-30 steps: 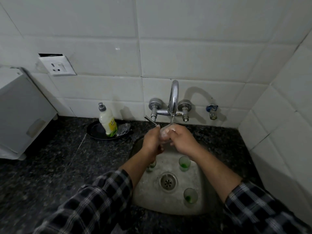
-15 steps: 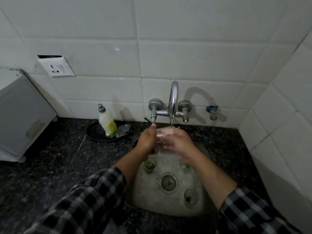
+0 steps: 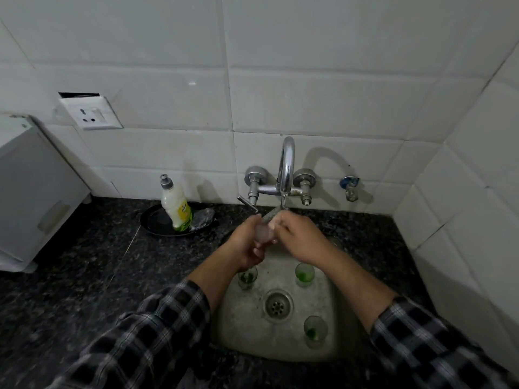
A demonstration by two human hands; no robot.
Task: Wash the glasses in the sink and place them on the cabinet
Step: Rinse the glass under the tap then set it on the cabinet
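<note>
Both hands meet under the chrome tap (image 3: 286, 169), where water runs. My left hand (image 3: 245, 245) grips a small clear glass (image 3: 264, 233), tilted toward the spout. My right hand (image 3: 299, 238) holds the same glass from the right, fingers at its rim. Three more small glasses with green residue stand upright in the steel sink (image 3: 241, 332): one (image 3: 247, 277) just below my left wrist, one (image 3: 304, 274) under my right wrist, one (image 3: 315, 331) at the front right near the drain (image 3: 277, 304).
A dish-soap bottle (image 3: 176, 206) stands on a black plate (image 3: 157, 223) with a scrubber, left of the tap. A white appliance (image 3: 31, 192) sits at the far left on the dark granite counter (image 3: 84, 276). A tiled side wall closes the right.
The hands have shifted the glass under the tap, now tilting it more toward the spout. The left hand has lifted a little, uncovering the glass below it.
</note>
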